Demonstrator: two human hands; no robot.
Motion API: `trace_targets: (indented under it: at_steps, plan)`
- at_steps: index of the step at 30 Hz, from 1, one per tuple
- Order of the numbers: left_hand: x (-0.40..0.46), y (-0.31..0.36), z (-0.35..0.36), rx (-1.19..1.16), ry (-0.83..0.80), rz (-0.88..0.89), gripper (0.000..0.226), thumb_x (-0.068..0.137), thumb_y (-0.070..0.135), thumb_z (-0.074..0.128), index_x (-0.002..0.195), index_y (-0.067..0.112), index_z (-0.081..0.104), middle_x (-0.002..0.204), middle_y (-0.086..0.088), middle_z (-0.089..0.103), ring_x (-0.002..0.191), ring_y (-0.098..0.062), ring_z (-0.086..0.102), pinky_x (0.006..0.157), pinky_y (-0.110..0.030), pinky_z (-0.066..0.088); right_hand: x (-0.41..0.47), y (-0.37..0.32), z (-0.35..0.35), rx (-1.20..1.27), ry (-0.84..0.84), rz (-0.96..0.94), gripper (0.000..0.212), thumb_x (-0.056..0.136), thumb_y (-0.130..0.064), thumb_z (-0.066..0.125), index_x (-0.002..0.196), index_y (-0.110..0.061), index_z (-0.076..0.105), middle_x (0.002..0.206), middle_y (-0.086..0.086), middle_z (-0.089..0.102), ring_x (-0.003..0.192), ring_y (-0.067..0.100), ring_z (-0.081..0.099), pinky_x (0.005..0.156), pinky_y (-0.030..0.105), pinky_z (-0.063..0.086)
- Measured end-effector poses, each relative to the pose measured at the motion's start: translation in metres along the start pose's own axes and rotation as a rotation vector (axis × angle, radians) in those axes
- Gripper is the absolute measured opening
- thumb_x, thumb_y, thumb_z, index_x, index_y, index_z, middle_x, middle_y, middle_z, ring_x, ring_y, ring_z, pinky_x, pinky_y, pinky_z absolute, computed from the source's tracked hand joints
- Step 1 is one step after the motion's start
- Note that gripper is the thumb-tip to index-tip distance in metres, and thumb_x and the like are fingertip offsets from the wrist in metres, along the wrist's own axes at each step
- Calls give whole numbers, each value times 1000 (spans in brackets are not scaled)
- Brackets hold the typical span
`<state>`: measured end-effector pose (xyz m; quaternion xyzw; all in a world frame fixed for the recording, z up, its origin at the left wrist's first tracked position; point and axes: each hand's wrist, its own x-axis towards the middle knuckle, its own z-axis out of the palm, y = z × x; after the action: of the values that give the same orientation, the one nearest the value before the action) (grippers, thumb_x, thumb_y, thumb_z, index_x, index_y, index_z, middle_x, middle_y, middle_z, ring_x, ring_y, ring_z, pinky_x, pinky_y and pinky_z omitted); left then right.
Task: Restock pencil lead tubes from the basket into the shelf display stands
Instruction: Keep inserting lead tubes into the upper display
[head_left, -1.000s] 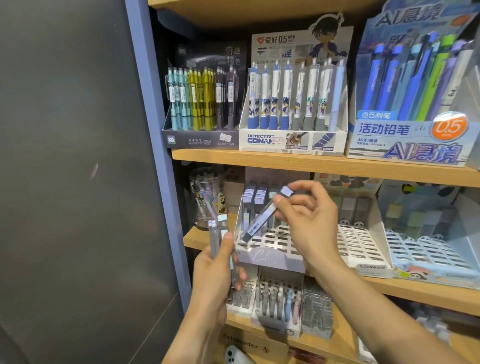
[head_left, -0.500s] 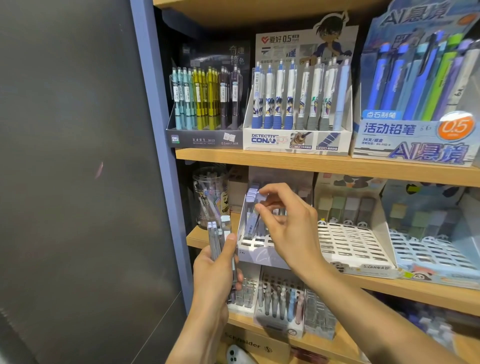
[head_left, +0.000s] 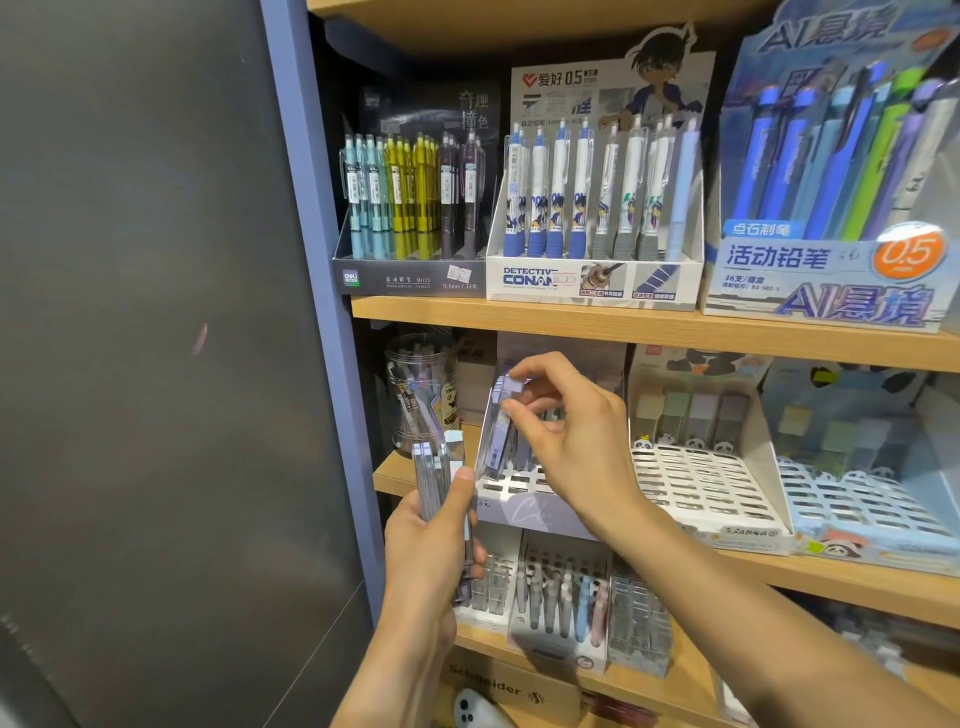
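Observation:
My left hand (head_left: 431, 551) grips a bundle of several clear lead tubes with pale caps (head_left: 439, 470), held upright in front of the middle shelf. My right hand (head_left: 566, 441) pinches the purple cap of one lead tube (head_left: 501, 431) that stands in the back left corner of the white slotted display stand (head_left: 524, 506). A few other tubes stand beside it in the same corner. The basket is out of view.
Two more slotted stands (head_left: 706, 493) (head_left: 857, 512) with pastel tubes at the back sit to the right. A clear jar of tubes (head_left: 418, 395) stands left of the stand. Mechanical pencil boxes (head_left: 595, 213) fill the upper shelf. A blue upright (head_left: 322, 260) borders the shelf's left side.
My right hand carried the single tube from mid-air down and left into the stand's back left corner, where it now stands nearly upright. The left hand stayed put with its bundle.

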<state>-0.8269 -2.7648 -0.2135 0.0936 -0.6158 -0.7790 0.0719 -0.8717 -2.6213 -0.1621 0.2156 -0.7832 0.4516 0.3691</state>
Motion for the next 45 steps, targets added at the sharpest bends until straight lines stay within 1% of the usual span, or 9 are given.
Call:
trace_targets:
  at_steps: [9,15,25,27,29,32,35,41,45]
  plan:
    - [0,-1,1,-9,-16,-2,33,94,42,72,96,9,64,76,-9,58,45,-13,50,42,-22,45,1,8,-9,18,-29,33,23,91,-11,75,110,-20,66,92,-3,69,83,10,66,65,11,54]
    - [-1,0,3,-15,-21,3,33,93,41,73,91,10,64,74,-8,58,45,-15,50,42,-24,45,0,14,2,-147,-132,-90,24,91,-13,75,112,-21,67,101,-4,60,84,9,63,70,31,61]
    - [-7,4,6,-74,-90,26,30,90,44,76,95,15,68,72,-5,58,46,-15,47,47,-30,42,-3,12,-1,-305,-190,-27,39,92,-11,73,128,-25,68,100,-7,49,73,11,54,73,31,51]
    - [-8,5,6,-78,-114,46,29,89,44,76,97,16,71,70,-3,58,46,-15,46,47,-31,40,-6,5,-4,-200,-116,103,31,93,-17,72,122,-27,68,93,-8,60,71,10,59,71,25,50]
    - [-9,6,7,-67,-151,63,27,89,43,76,100,19,74,67,-1,58,45,-15,45,44,-30,37,-10,-5,-6,42,-126,340,26,92,-26,74,116,-28,63,83,-5,71,67,10,66,69,32,57]
    - [-12,7,8,-36,-207,65,30,89,44,76,103,18,74,67,-1,59,45,-16,45,42,-28,34,-17,-15,-9,353,-195,577,34,90,-18,78,119,-21,60,81,3,77,62,15,70,66,34,60]
    - [-14,5,9,-2,-238,60,35,89,47,74,101,15,70,67,-3,59,45,-16,45,42,-29,34,-22,-18,-16,500,-140,658,36,88,-9,78,120,-15,62,81,10,77,60,12,68,64,23,57]
    - [-12,2,8,7,-252,-6,49,98,55,60,108,7,64,64,-9,50,43,-17,43,40,-28,35,-28,-9,-40,507,73,628,32,87,-9,78,115,-18,65,84,9,78,74,20,74,74,33,60]
    - [-8,-2,7,-23,-246,-45,38,101,48,60,108,10,58,65,-2,49,44,-18,43,39,-27,34,-21,9,-55,352,259,479,29,89,-10,78,112,-20,63,84,8,76,79,24,75,79,39,62]
